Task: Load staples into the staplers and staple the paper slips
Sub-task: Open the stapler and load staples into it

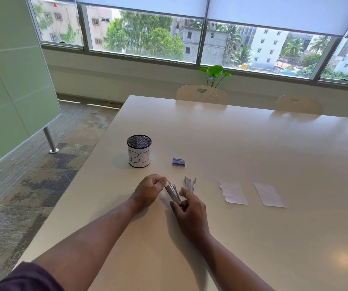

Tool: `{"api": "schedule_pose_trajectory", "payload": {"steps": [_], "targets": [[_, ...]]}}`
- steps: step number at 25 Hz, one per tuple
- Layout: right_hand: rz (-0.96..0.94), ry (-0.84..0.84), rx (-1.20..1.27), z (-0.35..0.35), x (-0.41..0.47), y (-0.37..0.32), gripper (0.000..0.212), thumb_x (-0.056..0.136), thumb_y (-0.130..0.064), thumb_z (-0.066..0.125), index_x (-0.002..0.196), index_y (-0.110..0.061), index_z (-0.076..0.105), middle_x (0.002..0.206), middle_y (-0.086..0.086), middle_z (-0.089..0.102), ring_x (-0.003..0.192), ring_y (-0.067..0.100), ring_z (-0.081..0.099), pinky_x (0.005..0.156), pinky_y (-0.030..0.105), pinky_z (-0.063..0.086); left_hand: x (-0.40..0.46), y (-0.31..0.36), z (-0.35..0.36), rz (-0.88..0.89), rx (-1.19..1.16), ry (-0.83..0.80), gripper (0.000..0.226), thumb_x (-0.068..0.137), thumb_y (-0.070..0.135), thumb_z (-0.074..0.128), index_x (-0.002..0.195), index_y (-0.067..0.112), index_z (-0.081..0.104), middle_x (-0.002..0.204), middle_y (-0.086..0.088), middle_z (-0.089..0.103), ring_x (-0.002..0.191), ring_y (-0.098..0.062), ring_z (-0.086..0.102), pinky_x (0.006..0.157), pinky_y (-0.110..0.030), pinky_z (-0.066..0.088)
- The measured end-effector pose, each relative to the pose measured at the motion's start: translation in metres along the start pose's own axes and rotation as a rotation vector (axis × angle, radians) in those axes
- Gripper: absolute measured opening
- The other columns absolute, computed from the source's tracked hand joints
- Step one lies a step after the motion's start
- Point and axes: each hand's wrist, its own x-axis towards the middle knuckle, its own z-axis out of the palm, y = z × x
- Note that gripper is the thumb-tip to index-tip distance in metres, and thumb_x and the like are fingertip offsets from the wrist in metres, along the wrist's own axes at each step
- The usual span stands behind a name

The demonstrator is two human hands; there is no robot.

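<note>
The stapler in hand is held just above the counter, its long axis running from about 11 o'clock down to 5 o'clock. The left hand is curled shut, pinching the far upper end; the right hand is wrapped around the near lower end, fingers half closed. It looks opened for loading, though the magazine is too small to read.

The second stapler lies on the counter just beyond the right hand, at about 12 o'clock from it. The blue staple box sits further off at 12 o'clock from the held stapler, roughly equally far from both hands. Two paper slips lie at 3 o'clock, on the right hand's side. A mesh pen cup stands at 11 o'clock.
</note>
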Motion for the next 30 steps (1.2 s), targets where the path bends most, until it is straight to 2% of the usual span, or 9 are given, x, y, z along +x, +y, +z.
{"api": "schedule_pose_trajectory", "payload": {"steps": [2, 4, 7, 10, 15, 20, 23, 26, 30], "targets": [[0.026, -0.042, 0.036, -0.005, 0.003, -0.003, 0.026, 0.084, -0.024, 0.076, 0.109, -0.017, 0.070, 0.075, -0.012, 0.066, 0.061, 0.000, 0.057, 0.063, 0.016, 0.046, -0.001, 0.001, -0.002, 0.012, 0.008, -0.033, 0.038, 0.091, 0.044, 0.054, 0.091, 0.013, 0.076, 0.097, -0.010, 0.075, 0.093, -0.029, 0.069, 0.093, -0.053, 0.052], [0.053, -0.051, 0.070, -0.006, 0.006, -0.002, 0.015, 0.083, -0.022, 0.075, 0.095, -0.015, 0.070, 0.062, -0.015, 0.058, 0.055, -0.002, 0.053, 0.059, 0.021, 0.044, -0.001, 0.001, -0.002, 0.024, 0.007, -0.051, 0.031, 0.093, 0.035, 0.053, 0.091, 0.016, 0.077, 0.098, -0.009, 0.075, 0.099, -0.032, 0.069, 0.096, -0.053, 0.051], [0.089, -0.041, 0.088, -0.004, 0.007, 0.000, 0.028, 0.083, -0.020, 0.074, 0.111, -0.019, 0.071, 0.087, -0.013, 0.072, 0.074, -0.005, 0.062, 0.072, 0.018, 0.048, -0.002, 0.001, 0.000, 0.008, -0.042, -0.074, 0.029, 0.090, 0.037, 0.052, 0.092, 0.018, 0.074, 0.096, -0.010, 0.074, 0.095, -0.035, 0.068, 0.097, -0.057, 0.048], [0.049, -0.053, 0.094, -0.002, 0.002, 0.001, 0.039, 0.085, -0.017, 0.074, 0.123, -0.022, 0.065, 0.101, -0.016, 0.070, 0.087, -0.005, 0.065, 0.078, 0.006, 0.046, -0.006, 0.005, 0.003, 0.024, 0.036, -0.023, 0.036, 0.089, 0.051, 0.044, 0.091, 0.027, 0.069, 0.090, 0.000, 0.070, 0.085, -0.021, 0.062, 0.091, -0.056, 0.049], [-0.070, -0.037, 0.115, 0.002, -0.004, 0.006, 0.036, 0.085, -0.014, 0.074, 0.119, -0.021, 0.067, 0.105, -0.014, 0.072, 0.098, -0.003, 0.069, 0.088, 0.019, 0.055, -0.011, 0.013, 0.003, 0.061, 0.070, 0.009, 0.082, 0.092, 0.076, 0.024, 0.070, 0.011, 0.069, 0.062, -0.005, 0.067, 0.058, -0.018, 0.058, 0.065, -0.037, 0.044], [-0.103, -0.097, 0.000, 0.003, -0.004, -0.002, 0.034, 0.087, -0.034, 0.067, 0.120, -0.025, 0.068, 0.088, -0.011, 0.071, 0.075, 0.006, 0.064, 0.074, 0.028, 0.055, -0.014, 0.016, 0.004, 0.098, 0.007, 0.108, 0.080, 0.098, 0.064, 0.026, 0.060, 0.003, 0.061, 0.052, -0.008, 0.057, 0.050, -0.018, 0.050, 0.058, -0.033, 0.038], [-0.154, -0.208, -0.158, 0.003, -0.001, -0.009, 0.031, 0.094, -0.051, 0.052, 0.104, -0.025, 0.065, 0.075, -0.006, 0.062, 0.068, 0.017, 0.057, 0.064, 0.037, 0.046, -0.016, 0.015, 0.002, 0.100, -0.019, 0.114, 0.078, 0.100, 0.060, 0.025, 0.057, 0.005, 0.060, 0.049, -0.005, 0.056, 0.049, -0.017, 0.049, 0.055, -0.030, 0.038], [-0.197, -0.277, -0.306, 0.005, 0.001, -0.014, 0.038, 0.098, -0.058, 0.041, 0.089, -0.024, 0.053, 0.075, 0.000, 0.060, 0.070, 0.026, 0.057, 0.060, 0.038, 0.038, -0.017, 0.016, 0.002, 0.100, 0.000, 0.089, 0.074, 0.100, 0.058, 0.025, 0.053, 0.012, 0.060, 0.045, 0.003, 0.053, 0.045, -0.014, 0.048, 0.053, -0.028, 0.036], [-0.216, -0.280, -0.379, 0.006, 0.001, -0.016, 0.039, 0.101, -0.060, 0.034, 0.096, -0.024, 0.049, 0.089, 0.009, 0.069, 0.082, 0.034, 0.062, 0.062, 0.038, 0.035, -0.016, 0.014, 0.001, 0.106, 0.027, 0.077, 0.069, 0.098, 0.057, 0.034, 0.053, 0.011, 0.060, 0.047, 0.003, 0.054, 0.047, -0.016, 0.048, 0.056, -0.031, 0.037]]}}
